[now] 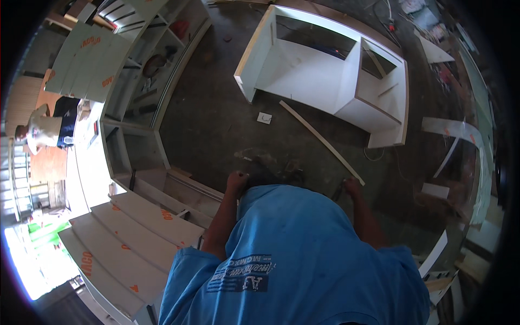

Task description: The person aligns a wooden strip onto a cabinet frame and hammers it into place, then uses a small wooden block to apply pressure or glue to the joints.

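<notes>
My left hand [237,181] is closed beside the blue shirt, low over the dark floor. Whatever lies between its fingers is hidden or too small to name. Out to the right, my right hand [351,187] is curled around something dark and narrow that I cannot make out. The near end of a long, thin wooden strip [322,142] lies close to that hand, slanting away to the left across the floor. Beyond the strip rests a white cabinet carcass [303,67] with a divider and open compartments. A small white card-like piece [264,118] is on the floor between.
Open cabinet frames [162,130] run along the left, topped by pale panels [146,233] near me. A person [46,130] stands at a bright work surface beyond. Along the right lie board offcuts [435,190], a curved pale strip [452,129] and other scraps.
</notes>
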`<state>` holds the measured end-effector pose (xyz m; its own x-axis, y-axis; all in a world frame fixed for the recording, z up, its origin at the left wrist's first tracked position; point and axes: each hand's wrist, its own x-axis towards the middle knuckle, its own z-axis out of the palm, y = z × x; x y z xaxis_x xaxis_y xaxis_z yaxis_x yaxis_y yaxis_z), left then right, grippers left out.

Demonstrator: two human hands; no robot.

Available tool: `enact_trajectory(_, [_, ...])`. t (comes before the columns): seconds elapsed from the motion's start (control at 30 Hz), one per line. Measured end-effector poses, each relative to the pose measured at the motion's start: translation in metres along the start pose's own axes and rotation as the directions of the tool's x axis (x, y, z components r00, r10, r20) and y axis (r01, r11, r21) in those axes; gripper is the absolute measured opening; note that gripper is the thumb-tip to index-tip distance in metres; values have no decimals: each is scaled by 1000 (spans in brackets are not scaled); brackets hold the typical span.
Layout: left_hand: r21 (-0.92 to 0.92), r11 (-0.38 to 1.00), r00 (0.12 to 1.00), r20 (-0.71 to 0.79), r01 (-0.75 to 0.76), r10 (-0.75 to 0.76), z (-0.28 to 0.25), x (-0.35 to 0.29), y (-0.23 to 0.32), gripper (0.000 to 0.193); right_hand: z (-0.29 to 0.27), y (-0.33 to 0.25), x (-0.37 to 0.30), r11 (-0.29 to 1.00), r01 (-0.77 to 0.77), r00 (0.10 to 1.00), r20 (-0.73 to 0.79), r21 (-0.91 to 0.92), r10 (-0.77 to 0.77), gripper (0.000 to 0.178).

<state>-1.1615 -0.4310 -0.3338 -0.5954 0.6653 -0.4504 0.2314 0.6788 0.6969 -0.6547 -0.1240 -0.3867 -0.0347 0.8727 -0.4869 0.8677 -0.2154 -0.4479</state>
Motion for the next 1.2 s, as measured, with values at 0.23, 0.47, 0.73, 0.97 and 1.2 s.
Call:
enact_trajectory(0.23, [673,728,984,178,-128,9,-85,-30,-170,29,79,-216,-22,992,121,938,332,-46,-99,26])
enact_trajectory(0.47, [672,734,947,290,-97,-140,-143,41,-245,33,173,-280,21,537,729,680,541,-424,-495,23])
enact_trajectory(0.73, [127,922,905,183,366,-385,-150,84,-217,64,390,-426,25,870,427,820,513,-248,-256,20])
enact_trajectory(0.97, [401,663,747,-90,632,-658,-111,138,-136,92,596,-425,201,828,361,860,496,-429,-119,26])
enact_trajectory(1.2, [447,559,674,-148,698,-724,-103,178,-139,91,706,-425,341,768,433,879,408,-472,-245,52])
